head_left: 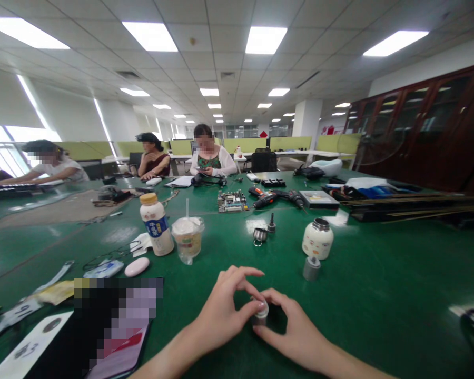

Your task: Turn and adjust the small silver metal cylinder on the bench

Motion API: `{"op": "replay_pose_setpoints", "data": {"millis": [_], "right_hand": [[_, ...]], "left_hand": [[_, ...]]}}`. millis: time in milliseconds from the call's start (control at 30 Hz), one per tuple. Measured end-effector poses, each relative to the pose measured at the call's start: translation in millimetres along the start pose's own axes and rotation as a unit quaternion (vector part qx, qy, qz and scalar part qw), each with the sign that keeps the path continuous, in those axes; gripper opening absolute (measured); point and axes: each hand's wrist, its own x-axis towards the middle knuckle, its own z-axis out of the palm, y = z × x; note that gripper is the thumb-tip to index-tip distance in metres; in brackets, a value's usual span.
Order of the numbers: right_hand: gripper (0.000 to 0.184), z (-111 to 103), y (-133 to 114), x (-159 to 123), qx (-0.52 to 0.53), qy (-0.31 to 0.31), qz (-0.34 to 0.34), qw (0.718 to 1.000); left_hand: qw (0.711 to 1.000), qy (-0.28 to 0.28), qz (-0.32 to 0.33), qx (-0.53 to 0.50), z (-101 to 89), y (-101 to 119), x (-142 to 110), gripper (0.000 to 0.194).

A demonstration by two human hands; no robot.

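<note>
A small silvery cylinder (260, 317) with a pale, shiny top stands on the green table between my hands. My left hand (223, 305) pinches at its top with the thumb and a finger, while the index finger reaches out above. My right hand (294, 326) curls round its side, thumb near the bottom and fingers at the far edge. Fingers cover part of the cylinder. Beyond my right hand, a similar grey cylinder (312, 269) stands in front of a cream patterned flask (318, 239) with its dark neck showing.
A bottle (157, 226), a plastic cup with a straw (188, 241) and a pink oval case (137, 267) stand to the left. Farther back are a small metal pot (259, 235), a circuit board (233, 201) and power drills (265, 198). Several people sit across the table.
</note>
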Motion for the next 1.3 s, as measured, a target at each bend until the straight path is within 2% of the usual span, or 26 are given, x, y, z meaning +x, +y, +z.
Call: {"op": "replay_pose_setpoints", "data": {"millis": [167, 300, 467, 567, 667, 833, 1000, 1167, 1300], "right_hand": [[0.033, 0.0, -1.1, -0.5, 0.004, 0.006, -0.002, 1.000], [0.031, -1.7, -4.0, -0.6, 0.007, -0.001, 0.004, 1.000], [0.030, -3.0, -5.3, -0.8, 0.005, -0.002, 0.003, 1.000], [0.032, -2.2, -3.3, -1.0, 0.007, 0.001, 0.001, 1.000], [0.032, -0.9, -0.4, -0.8, 0.003, 0.003, -0.001, 1.000], [0.033, 0.4, 1.9, -0.5, -0.008, 0.009, -0.003, 1.000], [0.032, 0.8, 0.9, -1.2, -0.005, 0.003, -0.007, 1.000], [0.033, 0.5, 0.5, -1.1, 0.002, 0.004, -0.007, 1.000], [0.032, 0.3, -0.8, -0.7, 0.008, 0.002, -0.012, 1.000]], "left_hand": [[0.997, 0.064, -0.026, 0.015, -6.3, -15.8, 5.5, 0.036], [0.996, 0.024, -0.076, 0.043, -5.4, -42.9, 3.0, 0.036], [0.997, -0.004, -0.075, 0.033, 0.2, -59.8, -1.4, 0.041], [0.997, 0.023, -0.079, -0.002, -2.1, -51.4, 2.6, 0.037], [0.995, 0.057, -0.071, -0.040, -4.8, -32.6, 6.6, 0.034], [0.998, 0.031, -0.038, -0.027, 0.8, -8.0, 3.8, 0.037], [0.998, 0.034, -0.045, -0.029, 6.2, -6.2, -0.1, 0.030], [0.995, 0.041, -0.060, -0.069, 6.6, -5.5, -1.1, 0.031], [0.997, 0.035, -0.058, -0.031, 6.3, -3.7, -1.1, 0.032]]}}
